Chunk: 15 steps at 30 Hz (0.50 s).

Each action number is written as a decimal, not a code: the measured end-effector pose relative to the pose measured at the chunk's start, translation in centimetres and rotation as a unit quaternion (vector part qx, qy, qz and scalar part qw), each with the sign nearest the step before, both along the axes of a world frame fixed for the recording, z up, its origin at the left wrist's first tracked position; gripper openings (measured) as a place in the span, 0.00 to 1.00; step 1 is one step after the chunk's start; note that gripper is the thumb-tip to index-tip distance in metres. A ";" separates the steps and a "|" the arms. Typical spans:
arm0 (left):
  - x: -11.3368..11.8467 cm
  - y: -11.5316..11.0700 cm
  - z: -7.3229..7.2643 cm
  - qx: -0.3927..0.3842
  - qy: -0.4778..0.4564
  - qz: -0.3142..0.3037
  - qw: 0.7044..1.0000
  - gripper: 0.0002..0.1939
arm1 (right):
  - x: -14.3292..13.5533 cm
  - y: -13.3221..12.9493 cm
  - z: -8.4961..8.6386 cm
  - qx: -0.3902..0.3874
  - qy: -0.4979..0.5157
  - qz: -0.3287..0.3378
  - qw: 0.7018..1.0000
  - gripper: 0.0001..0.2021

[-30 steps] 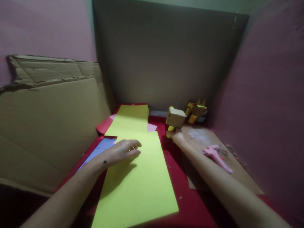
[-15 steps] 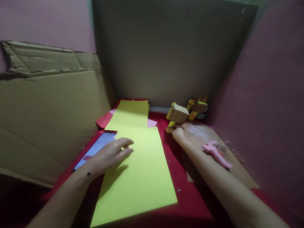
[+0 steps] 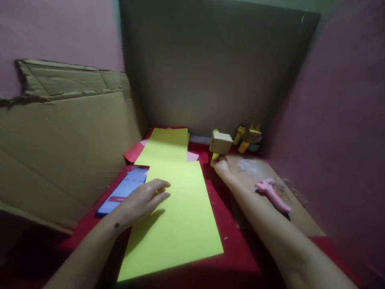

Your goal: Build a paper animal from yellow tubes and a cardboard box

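My left hand (image 3: 153, 193) hovers over a yellow sheet of paper (image 3: 183, 224), its fingers half curled and apart from the thumb, with nothing between them. A shadow falls on the sheet below it. At the back right, my right hand (image 3: 221, 165) reaches out to a small cardboard box figure (image 3: 221, 143) with yellow tube legs. My fingers are closed at the base of a yellow leg and partly hidden. The box stands roughly upright. Behind it to the right is a similar figure (image 3: 252, 136) with a face and yellow spikes.
A lit phone (image 3: 120, 196) lies by my left wrist. More yellow sheets (image 3: 167, 142) overlap red and pink paper at the back. A pink glue gun (image 3: 273, 194) rests on a cardboard piece (image 3: 303, 220) at the right. Cardboard (image 3: 75, 132) stands along the left; a grey panel (image 3: 216, 72) closes the back.
The box figure has gone from tilted to more upright and shifted slightly left and down with my right hand. My left hand has barely moved; the view has shifted a little.
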<state>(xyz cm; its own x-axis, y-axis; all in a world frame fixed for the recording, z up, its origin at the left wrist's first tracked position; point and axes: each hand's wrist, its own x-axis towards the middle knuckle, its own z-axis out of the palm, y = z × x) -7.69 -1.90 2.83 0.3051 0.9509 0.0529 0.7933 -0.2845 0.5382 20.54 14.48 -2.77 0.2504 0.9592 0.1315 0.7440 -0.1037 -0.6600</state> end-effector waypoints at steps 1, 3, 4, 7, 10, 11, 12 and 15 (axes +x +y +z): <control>0.1 0.0 0.0 0.000 0.002 0.000 1.000 0.20 | -0.1 -0.1 0.1 0.001 0.002 0.000 1.000 0.16; 0.1 0.0 0.1 0.002 0.004 -0.001 1.000 0.20 | -0.2 -0.4 0.3 0.000 0.007 0.002 1.000 0.16; 0.2 -0.1 0.1 0.004 0.003 -0.001 1.000 0.20 | -0.2 -0.5 0.4 0.000 0.010 0.003 1.000 0.16; 0.2 -0.3 0.2 0.017 -0.001 -0.001 1.000 0.20 | -0.5 -1.0 0.9 0.005 0.019 0.002 1.000 0.14; 0.2 -0.6 0.3 0.028 0.000 0.004 1.000 0.20 | -0.7 -1.7 1.5 0.034 0.030 -0.005 0.999 0.11; 0.2 -0.7 0.3 0.032 0.000 0.006 0.999 0.20 | -0.7 -2.0 1.7 0.048 0.034 -0.009 0.998 0.11; 0.2 -0.7 0.3 0.036 0.000 0.010 0.999 0.20 | -0.7 -2.2 1.9 0.061 0.038 -0.012 0.997 0.12; 0.2 -0.9 0.3 0.060 0.003 0.021 0.998 0.21 | -0.8 -3.1 2.3 0.099 0.050 -0.006 0.994 0.16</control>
<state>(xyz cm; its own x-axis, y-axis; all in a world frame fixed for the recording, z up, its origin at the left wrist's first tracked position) -7.49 -2.77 3.09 0.2658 0.9497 0.1656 0.8095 -0.3132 0.4966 19.72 11.37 -0.47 0.2823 0.9142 0.2907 0.6738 0.0268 -0.7384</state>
